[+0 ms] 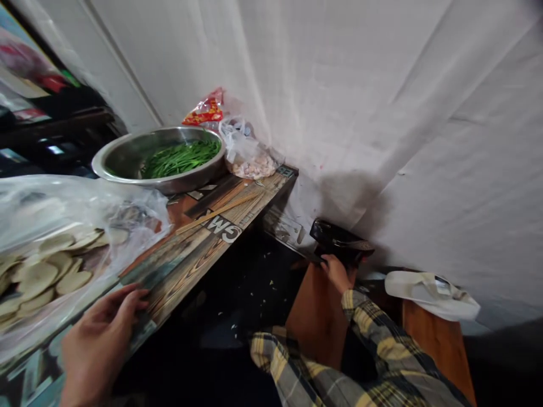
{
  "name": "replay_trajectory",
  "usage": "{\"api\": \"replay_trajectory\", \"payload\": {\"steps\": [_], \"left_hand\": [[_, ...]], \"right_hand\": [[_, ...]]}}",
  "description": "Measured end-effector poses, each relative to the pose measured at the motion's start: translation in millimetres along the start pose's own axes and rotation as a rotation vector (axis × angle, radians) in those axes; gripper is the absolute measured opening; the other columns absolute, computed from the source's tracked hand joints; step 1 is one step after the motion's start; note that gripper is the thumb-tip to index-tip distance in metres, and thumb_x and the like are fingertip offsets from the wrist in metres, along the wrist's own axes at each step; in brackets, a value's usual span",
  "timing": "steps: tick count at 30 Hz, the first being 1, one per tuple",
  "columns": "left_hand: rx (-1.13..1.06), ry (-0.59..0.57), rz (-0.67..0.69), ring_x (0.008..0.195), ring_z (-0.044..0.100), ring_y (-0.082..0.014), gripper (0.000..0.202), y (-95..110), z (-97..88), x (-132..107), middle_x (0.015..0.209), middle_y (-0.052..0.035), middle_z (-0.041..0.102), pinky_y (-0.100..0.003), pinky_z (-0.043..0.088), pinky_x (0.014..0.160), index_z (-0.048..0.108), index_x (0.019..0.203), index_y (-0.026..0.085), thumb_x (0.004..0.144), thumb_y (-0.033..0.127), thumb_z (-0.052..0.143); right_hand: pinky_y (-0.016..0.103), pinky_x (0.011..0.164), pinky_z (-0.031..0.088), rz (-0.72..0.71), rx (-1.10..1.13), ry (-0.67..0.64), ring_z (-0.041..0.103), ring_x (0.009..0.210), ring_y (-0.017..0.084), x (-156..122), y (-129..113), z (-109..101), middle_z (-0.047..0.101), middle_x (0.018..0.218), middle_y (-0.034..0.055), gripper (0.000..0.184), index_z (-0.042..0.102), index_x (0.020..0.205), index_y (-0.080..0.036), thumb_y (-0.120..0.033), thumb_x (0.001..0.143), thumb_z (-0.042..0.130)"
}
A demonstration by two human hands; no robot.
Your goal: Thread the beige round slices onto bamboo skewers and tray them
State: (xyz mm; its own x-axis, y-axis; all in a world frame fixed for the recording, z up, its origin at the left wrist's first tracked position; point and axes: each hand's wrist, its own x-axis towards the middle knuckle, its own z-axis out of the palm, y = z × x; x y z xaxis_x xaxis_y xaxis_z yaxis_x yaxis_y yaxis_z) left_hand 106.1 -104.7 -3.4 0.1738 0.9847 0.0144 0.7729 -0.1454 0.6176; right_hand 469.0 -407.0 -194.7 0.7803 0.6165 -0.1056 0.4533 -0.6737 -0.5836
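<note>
My left hand [99, 339] rests with fingers spread on the front edge of the patterned wooden table [199, 237], beside a clear plastic bag of round pale discs [51, 271]. My right hand [337, 271], in a plaid sleeve, reaches down to a black object [339, 240] on a brown wooden bench [316, 316]; its fingers curl against that object, and the grip itself is hidden. A steel bowl [123, 155] with green chives [182, 157] stands at the table's far end. Wooden chopsticks [220, 210] lie in front of the bowl.
A clear bag of pale pinkish food [252, 164] and a red packet [206, 110] sit behind the bowl against the white sheet wall [382, 102]. A white sandal [432, 291] lies on the bench to the right. Dark floor lies below the table.
</note>
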Motion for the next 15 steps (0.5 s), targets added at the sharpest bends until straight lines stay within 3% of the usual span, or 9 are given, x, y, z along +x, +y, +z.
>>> {"api": "replay_trajectory", "payload": {"steps": [3,6,9,15], "left_hand": [[-0.185,0.01,-0.054,0.066,0.06,-0.0128,0.03,3,-2.3,-3,0.072,0.0114,0.068,-0.024,0.046,0.063,0.066,0.093,0.032,0.078,0.054,0.055],[-0.271,-0.003,-0.054,0.067,0.059,-0.012,0.036,-1,-1.0,-5,0.074,0.0098,0.069,-0.023,0.047,0.064,0.066,0.095,0.03,0.074,0.058,0.059],[-0.322,-0.016,-0.051,0.071,0.061,-0.0122,0.042,-9,2.4,-3,0.078,0.0084,0.071,-0.023,0.047,0.065,0.066,0.098,0.028,0.072,0.062,0.061],[-0.381,-0.046,0.01,0.075,0.062,-0.0147,0.045,-19,5.3,-2,0.085,0.0035,0.072,-0.024,0.048,0.066,0.065,0.105,0.024,0.077,0.058,0.059]], "right_hand": [[0.043,0.103,0.037,0.05,-0.149,-0.026,0.047,0.126,0.032,14,29,-2,0.053,0.132,0.0217,0.04,0.055,0.128,-0.007,-0.02,0.09,0.056],[0.043,0.103,0.036,0.078,-0.273,-0.079,0.044,0.129,0.033,22,44,7,0.051,0.136,0.0205,0.058,0.052,0.133,-0.012,-0.02,0.078,0.068],[0.04,0.101,0.037,0.111,-0.364,-0.109,0.045,0.128,0.031,21,51,19,0.05,0.138,0.0179,0.068,0.049,0.136,-0.018,-0.021,0.072,0.071],[0.044,0.093,0.041,0.201,-0.427,-0.02,0.057,0.112,0.036,6,47,38,0.057,0.121,0.0233,0.073,0.046,0.137,-0.012,-0.032,0.071,0.069]]}}
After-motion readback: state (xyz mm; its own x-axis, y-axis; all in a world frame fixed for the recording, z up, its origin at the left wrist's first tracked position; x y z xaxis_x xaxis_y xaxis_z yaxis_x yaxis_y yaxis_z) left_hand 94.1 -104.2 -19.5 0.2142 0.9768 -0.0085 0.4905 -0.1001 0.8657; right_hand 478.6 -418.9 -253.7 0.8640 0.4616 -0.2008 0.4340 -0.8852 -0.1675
